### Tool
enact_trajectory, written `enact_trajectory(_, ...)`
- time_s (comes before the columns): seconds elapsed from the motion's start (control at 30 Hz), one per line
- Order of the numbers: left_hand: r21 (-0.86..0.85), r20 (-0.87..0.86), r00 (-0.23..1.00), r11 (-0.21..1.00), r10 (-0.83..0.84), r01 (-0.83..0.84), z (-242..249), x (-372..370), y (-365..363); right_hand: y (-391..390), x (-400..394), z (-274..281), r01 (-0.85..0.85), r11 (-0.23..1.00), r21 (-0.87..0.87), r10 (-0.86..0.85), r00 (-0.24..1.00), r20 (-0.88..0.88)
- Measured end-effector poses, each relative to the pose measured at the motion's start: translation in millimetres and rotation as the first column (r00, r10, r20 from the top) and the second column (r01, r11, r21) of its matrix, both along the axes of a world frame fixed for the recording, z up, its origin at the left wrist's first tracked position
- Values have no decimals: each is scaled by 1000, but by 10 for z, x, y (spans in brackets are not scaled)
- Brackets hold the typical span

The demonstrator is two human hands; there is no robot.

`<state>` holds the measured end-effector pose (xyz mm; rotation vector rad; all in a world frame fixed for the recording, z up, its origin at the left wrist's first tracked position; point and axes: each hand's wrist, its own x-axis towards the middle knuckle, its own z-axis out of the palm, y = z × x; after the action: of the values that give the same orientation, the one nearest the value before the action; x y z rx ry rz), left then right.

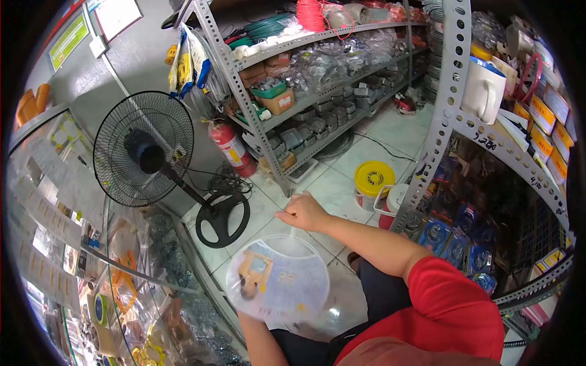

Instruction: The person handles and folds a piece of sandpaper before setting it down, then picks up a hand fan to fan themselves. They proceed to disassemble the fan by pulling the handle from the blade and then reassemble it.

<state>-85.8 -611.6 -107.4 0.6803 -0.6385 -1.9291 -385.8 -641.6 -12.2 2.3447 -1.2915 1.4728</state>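
Observation:
My right hand (303, 212) is closed around the thin white handle of a round plastic hand fan (302, 277), held out in front of me above the tiled floor. The fan hangs down from the fist. Its face is pale and printed with a picture, slightly smeared by motion. My left forearm (261, 338) comes up from below to the fan's lower edge. Behind the fan, my left hand and its fingers are hidden.
A black pedestal fan (145, 149) stands front left by a red fire extinguisher (232, 148). Metal shelving (342, 85) holds bagged parts behind. A yellow-lidded bucket (373, 178) stands by the right rack (442, 116). A glass display case (131, 262) flanks my left side.

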Motion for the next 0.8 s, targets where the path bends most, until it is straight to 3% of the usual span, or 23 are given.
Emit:
enact_trajectory(0.03,-1,0,1000,1000,1,-1,9,-12,5,4,11,6,-1,1000,-1,1,1000,0)
enact_trajectory(0.07,78,-4,989,986,148,-148,12,-43,2,13,22,18,-166,954,250,94,957,273)
enact_trajectory(0.1,156,2,956,944,293,-290,42,-93,3,16,36,22,-375,823,426,103,836,538)
enact_trajectory(0.13,233,21,902,875,431,-424,67,-131,11,91,89,126,-629,702,336,139,583,801)
enact_trajectory(0.17,305,53,828,781,558,-545,90,-148,23,174,153,224,-814,560,155,104,254,961)
enact_trajectory(0.23,301,50,835,789,548,-536,235,-252,120,167,174,109,-816,550,176,93,269,959)
enact_trajectory(0.27,-231,265,778,821,570,-523,352,-378,243,173,148,123,-577,651,494,123,722,681)
enact_trajectory(0.3,-679,411,632,683,657,-269,433,-451,311,176,134,139,-204,744,637,85,973,213)
enact_trajectory(0.33,-680,410,630,681,660,-271,406,-417,333,91,138,5,-80,964,253,80,997,10)
enact_trajectory(0.4,-330,182,901,888,394,-321,250,-288,395,38,128,-50,-135,949,283,113,989,93)
enact_trajectory(0.43,-144,4,963,953,268,-265,185,-247,367,23,128,-39,-190,932,308,141,975,174)
enact_trajectory(0.47,33,42,908,907,417,-419,53,-171,169,20,144,-39,-190,933,306,142,975,173)
enact_trajectory(0.5,203,110,830,805,546,-557,51,-142,36,30,174,-68,-595,687,418,196,705,681)
enact_trajectory(0.53,237,67,836,805,545,-544,13,-105,28,46,203,-101,-904,361,230,-5,245,969)
enact_trajectory(0.57,270,22,839,805,543,-528,-27,-76,17,34,252,-127,-904,361,231,-7,245,970)
enact_trajectory(0.6,271,22,840,806,542,-527,220,-198,147,-14,308,-167,-734,461,499,-47,541,840)
enact_trajectory(0.63,-324,383,747,837,543,-442,671,-418,389,-48,335,-192,-478,537,695,-118,773,623)
enact_trajectory(0.67,-729,599,462,684,654,-24,917,-541,510,169,182,87,-312,640,702,108,941,320)
enact_trajectory(0.7,-689,697,597,603,397,402,873,-341,279,128,162,14,-139,939,314,123,990,69)
enact_trajectory(0.77,-859,452,664,491,596,145,-381,84,-102,109,144,90,-59,998,-15,59,998,9)
enact_trajectory(0.8,-860,451,665,489,595,145,-230,-10,-52,130,141,111,-57,998,-17,57,998,8)
